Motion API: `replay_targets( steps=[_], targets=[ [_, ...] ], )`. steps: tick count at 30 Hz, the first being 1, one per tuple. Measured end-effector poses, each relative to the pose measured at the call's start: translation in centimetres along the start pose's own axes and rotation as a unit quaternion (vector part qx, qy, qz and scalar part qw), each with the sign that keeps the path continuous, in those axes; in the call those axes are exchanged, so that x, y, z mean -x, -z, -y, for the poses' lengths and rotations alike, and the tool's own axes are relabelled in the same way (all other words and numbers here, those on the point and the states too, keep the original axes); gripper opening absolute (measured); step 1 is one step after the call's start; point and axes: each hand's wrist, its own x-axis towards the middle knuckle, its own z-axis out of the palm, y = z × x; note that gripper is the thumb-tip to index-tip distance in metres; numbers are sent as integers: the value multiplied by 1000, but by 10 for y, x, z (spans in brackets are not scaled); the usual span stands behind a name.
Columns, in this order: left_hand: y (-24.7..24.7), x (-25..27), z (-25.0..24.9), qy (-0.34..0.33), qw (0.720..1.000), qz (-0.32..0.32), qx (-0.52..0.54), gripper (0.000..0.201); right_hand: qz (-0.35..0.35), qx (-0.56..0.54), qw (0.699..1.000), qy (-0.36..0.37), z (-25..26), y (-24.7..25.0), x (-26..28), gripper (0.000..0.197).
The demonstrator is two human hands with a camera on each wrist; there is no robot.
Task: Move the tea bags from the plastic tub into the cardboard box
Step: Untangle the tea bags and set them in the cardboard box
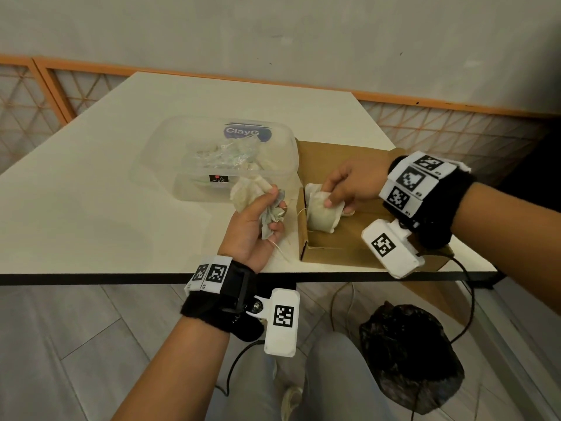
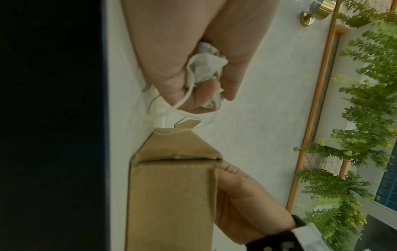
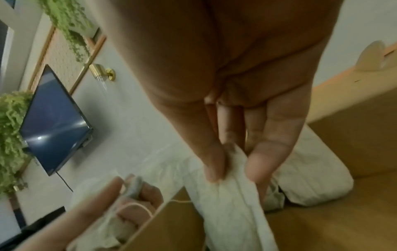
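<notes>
Meanwhile we see the right hand (image 1: 349, 185) reaching into the cardboard box (image 1: 337, 238), its fingers (image 3: 214, 163) pinching the top edge of a pale tea bag (image 1: 321, 215) that stands against the box's near-left wall (a second bag lies just behind it in the right wrist view). Our left hand (image 1: 258, 226) hovers just beside the box, between it and the plastic tub (image 1: 182, 153) on the worktop (image 1: 91, 192), fingers curled round a crumpled bunch of tea bags (image 1: 252, 192) whose strings dangle below; more bags remain in the tub.

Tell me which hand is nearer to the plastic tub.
Left. The left hand grips a bunch of tea bags right at the plastic tub's near right corner. The right hand is further right, over the cardboard box, pinching a tea bag.
</notes>
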Motion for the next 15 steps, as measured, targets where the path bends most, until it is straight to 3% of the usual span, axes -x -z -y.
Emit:
replay_targets(
  steps=[9, 15],
  targets=[
    [0, 1, -1, 8, 1000, 7, 11, 4, -63, 30, 998, 12, 2, 7, -6, 7],
    [1, -1, 0, 8, 1000, 17, 13, 9, -37, 62, 997, -24, -19, 46, 24, 10]
  ],
)
